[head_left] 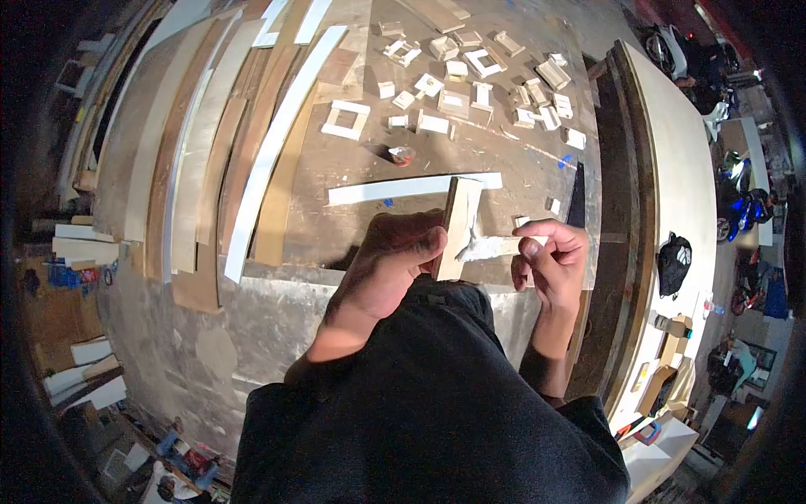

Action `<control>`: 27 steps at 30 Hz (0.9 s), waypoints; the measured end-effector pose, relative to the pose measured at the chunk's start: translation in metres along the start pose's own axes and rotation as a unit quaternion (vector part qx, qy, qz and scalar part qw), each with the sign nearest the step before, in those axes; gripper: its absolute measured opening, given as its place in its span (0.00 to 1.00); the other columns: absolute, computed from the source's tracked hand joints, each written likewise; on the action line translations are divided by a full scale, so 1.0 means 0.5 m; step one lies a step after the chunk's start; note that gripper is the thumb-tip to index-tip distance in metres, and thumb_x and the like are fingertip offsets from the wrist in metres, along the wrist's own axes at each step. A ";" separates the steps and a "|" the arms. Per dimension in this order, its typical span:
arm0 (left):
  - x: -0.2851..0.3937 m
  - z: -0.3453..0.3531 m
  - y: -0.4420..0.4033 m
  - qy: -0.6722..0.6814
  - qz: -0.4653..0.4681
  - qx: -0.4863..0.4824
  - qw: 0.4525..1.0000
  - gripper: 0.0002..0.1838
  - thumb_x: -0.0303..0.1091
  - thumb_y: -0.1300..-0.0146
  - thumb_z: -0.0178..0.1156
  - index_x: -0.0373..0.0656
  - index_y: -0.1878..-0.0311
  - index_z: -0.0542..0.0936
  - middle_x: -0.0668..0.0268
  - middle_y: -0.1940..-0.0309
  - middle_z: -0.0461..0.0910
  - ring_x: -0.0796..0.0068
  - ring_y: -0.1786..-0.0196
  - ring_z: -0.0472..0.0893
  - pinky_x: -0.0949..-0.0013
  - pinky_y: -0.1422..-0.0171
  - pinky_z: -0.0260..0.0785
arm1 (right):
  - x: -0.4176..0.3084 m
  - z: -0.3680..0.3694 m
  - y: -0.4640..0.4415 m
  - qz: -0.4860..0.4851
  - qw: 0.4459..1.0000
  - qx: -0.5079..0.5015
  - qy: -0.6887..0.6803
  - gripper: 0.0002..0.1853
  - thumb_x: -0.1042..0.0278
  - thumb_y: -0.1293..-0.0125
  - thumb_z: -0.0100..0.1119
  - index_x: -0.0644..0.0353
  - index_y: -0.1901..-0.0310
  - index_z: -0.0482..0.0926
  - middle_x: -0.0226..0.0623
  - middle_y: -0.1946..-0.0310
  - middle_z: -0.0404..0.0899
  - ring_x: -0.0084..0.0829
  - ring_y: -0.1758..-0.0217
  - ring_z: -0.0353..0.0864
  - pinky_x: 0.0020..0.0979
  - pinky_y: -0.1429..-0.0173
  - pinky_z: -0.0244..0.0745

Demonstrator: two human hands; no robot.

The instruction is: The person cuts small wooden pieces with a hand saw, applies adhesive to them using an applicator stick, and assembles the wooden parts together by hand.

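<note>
In front of my body I hold a short wooden block upright in my left hand, thumb on its near face and fingers behind it. My right hand pinches the far end of a thin, pale wooden strip. The strip reaches sideways to the block, so the two make a T shape. A whitish smear and a dark jagged mark show where they meet; I cannot tell whether they are fixed together. Just beyond the block, a long white strip lies on the worktable.
Many small wooden blocks and square frames are scattered over the table's far side. Long boards lie along the left. A small reddish cup sits mid-table. To the right runs a pale bench with a black cap.
</note>
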State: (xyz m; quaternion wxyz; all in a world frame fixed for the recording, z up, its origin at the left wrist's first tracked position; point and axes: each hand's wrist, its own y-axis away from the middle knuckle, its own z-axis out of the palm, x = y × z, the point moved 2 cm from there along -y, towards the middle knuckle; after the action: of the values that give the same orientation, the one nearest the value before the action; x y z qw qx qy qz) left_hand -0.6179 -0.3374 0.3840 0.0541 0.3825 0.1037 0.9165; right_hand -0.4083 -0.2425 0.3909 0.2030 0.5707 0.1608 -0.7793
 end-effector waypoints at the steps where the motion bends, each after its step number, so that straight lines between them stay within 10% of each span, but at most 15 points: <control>1: -0.002 0.002 -0.001 -0.005 0.007 0.023 1.000 0.17 0.39 0.32 0.66 0.36 0.47 0.84 0.67 0.60 0.86 0.83 0.64 0.80 0.75 0.59 0.71 | -0.001 -0.002 0.001 -0.004 1.000 -0.007 0.002 0.06 0.80 0.33 0.60 0.75 0.58 0.82 0.38 0.78 0.79 0.24 0.84 0.77 0.26 0.82 0.76; 12: 0.001 0.018 -0.007 0.001 -0.019 0.024 1.000 0.19 0.41 0.32 0.65 0.36 0.47 0.84 0.66 0.60 0.86 0.83 0.64 0.80 0.75 0.57 0.72 | -0.010 -0.027 -0.037 -0.011 0.999 -0.019 0.029 0.06 0.79 0.32 0.61 0.72 0.56 0.83 0.36 0.76 0.81 0.21 0.80 0.78 0.24 0.80 0.76; 14: -0.004 0.010 -0.011 -0.031 -0.010 0.032 0.999 0.29 0.47 0.37 0.68 0.32 0.43 0.79 0.55 0.54 0.84 0.63 0.56 0.86 0.61 0.52 0.80 | -0.008 -0.030 -0.028 0.010 0.998 -0.045 0.044 0.06 0.79 0.33 0.62 0.73 0.58 0.83 0.36 0.77 0.80 0.22 0.79 0.78 0.24 0.81 0.74; 27: -0.006 0.010 -0.018 -0.014 -0.006 0.012 1.000 0.26 0.43 0.36 0.68 0.33 0.41 0.78 0.57 0.53 0.84 0.67 0.53 0.84 0.65 0.49 0.77 | -0.002 -0.031 -0.056 0.023 0.999 -0.022 0.027 0.06 0.81 0.34 0.62 0.72 0.57 0.83 0.36 0.76 0.81 0.22 0.79 0.79 0.24 0.80 0.76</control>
State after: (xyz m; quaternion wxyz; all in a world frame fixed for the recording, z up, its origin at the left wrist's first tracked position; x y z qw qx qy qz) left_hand -0.6121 -0.3283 0.3835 0.0569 0.3956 0.1158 0.9093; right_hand -0.4093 -0.2107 0.3880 0.2296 0.5901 0.1701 -0.7551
